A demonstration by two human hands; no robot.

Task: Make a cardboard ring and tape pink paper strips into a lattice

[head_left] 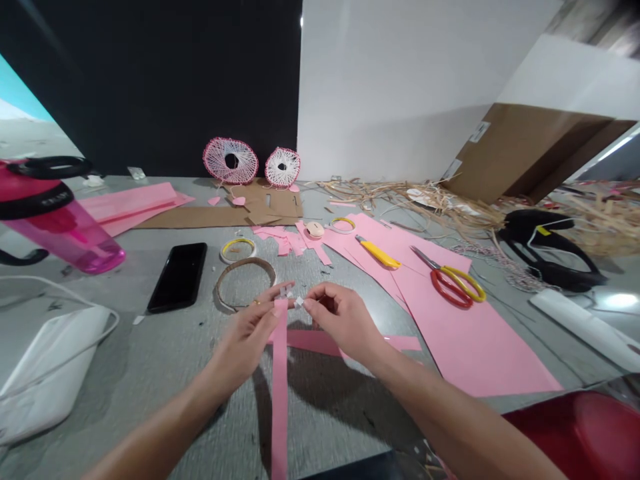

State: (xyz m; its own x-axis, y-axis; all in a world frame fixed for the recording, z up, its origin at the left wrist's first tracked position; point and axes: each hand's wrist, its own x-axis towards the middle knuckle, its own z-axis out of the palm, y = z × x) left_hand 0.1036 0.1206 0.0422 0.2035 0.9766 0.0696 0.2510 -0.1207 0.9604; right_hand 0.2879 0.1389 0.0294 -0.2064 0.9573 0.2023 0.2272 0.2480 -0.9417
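Grey speckled table (125, 353), backed by a black panel (150, 80) and a white wall (390, 87); all places below are taken from the large pink paper sheet (475, 340).

Item: left hand (245, 343), just left of the sheet, fingers closed in a pinch on the top of a pink paper strip (280, 400), which hangs down to the table. Item: right hand (345, 321), at the sheet's near left corner, pinching a whitish scrap (299, 302), too small to identify, close to the strip's top.

Lying on the sheet: red-and-yellow scissors (453, 285), yellow utility knife (377, 252).

Left of the sheet: a second pink strip (320, 343) under the right hand, in line with the sheet; brown ring (245, 281) just behind the left hand; yellow-cored tape roll (238, 250); black smartphone (177, 277); white face mask (50, 373); pink water bottle (65, 230); cardboard scraps (265, 208); two pink-rimmed string discs (230, 161).

Beyond the sheet: dry raffia (415, 203), cardboard box (530, 152).

Right of the sheet: black tool, unidentified (545, 247).
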